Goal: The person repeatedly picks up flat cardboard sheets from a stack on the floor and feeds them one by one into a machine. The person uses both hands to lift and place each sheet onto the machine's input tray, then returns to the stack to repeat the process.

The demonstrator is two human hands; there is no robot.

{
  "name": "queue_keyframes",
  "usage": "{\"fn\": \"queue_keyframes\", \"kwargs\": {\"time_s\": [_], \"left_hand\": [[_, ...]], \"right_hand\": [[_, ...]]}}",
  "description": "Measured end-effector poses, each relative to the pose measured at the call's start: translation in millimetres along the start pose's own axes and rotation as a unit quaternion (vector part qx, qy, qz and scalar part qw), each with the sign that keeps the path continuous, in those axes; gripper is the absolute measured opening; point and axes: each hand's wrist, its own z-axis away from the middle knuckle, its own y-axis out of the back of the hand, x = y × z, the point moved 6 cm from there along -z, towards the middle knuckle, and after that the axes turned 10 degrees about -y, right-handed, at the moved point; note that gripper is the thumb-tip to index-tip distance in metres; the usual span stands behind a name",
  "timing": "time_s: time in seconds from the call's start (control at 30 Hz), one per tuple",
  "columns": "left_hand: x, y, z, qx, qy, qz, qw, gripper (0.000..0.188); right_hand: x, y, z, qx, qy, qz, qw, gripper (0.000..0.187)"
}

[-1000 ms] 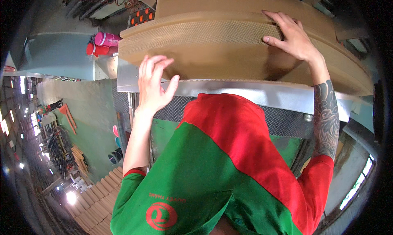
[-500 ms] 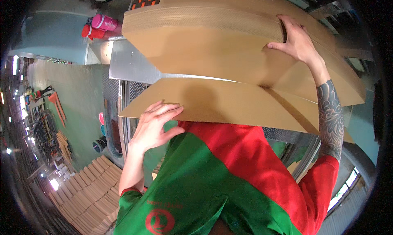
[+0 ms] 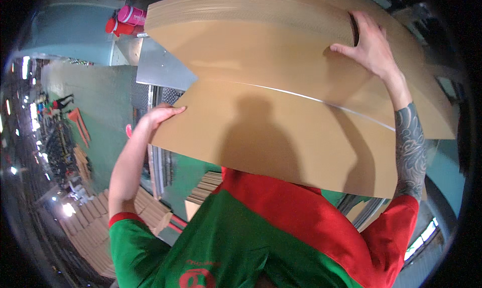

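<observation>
A large flat brown cardboard sheet (image 3: 201, 122) lies in front of my body, its near edge close to my shirt. At its left edge, my left hand (image 3: 163, 114) is closed on it, thumb on the upper face and the other fingers partly hidden. Beyond it, a thick cardboard stack (image 3: 241, 42) shows layered edges along its far side. My right hand (image 3: 371, 47) rests at the right part of that stack, thumb spread across the face and fingers stretched over the layered edge beside a dark gap. A bright slit separates the sheet from the stack.
A metal plate (image 3: 163, 62) shows left of the cardboard. Pink and red bottles (image 3: 131, 15) lie at the upper left. Bundled cardboard pieces (image 3: 95, 233) sit at the lower left, with another bundle (image 3: 203, 192) near my shirt. An orange frame (image 3: 79, 125) stands farther left.
My left hand has moved left and farther away, from the near edge to the sheet's left edge. The sheet's near edge has swung lower toward me. My right hand stays on the stack.
</observation>
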Motion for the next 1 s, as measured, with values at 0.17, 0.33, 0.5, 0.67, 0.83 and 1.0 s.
{"fn": "queue_keyframes", "kwargs": {"time_s": [0.17,0.33,0.5,0.67,0.83,1.0], "left_hand": [[-40,-25,-5,0.080,0.000,0.155,0.985,0.045],[-74,-52,4,0.074,-0.057,0.286,0.954,0.029],[-55,-66,38,0.077,-0.222,0.317,0.919,0.023],[-30,-32,104,0.143,-0.418,0.336,0.832,0.032],[-47,15,165,0.218,-0.542,0.212,0.784,0.070],[-80,45,199,0.326,-0.597,0.266,0.683,0.073]], "right_hand": [[15,-8,-1,0.000,0.001,0.009,1.000,0.101],[14,5,-5,0.018,0.009,0.017,1.000,0.105],[23,2,-11,-0.105,-0.064,0.046,0.991,0.113],[10,14,-11,-0.074,-0.055,0.021,0.996,0.110],[-10,27,-16,-0.165,-0.039,0.054,0.984,0.111],[-16,21,-22,-0.244,-0.038,0.110,0.963,0.120]]}}
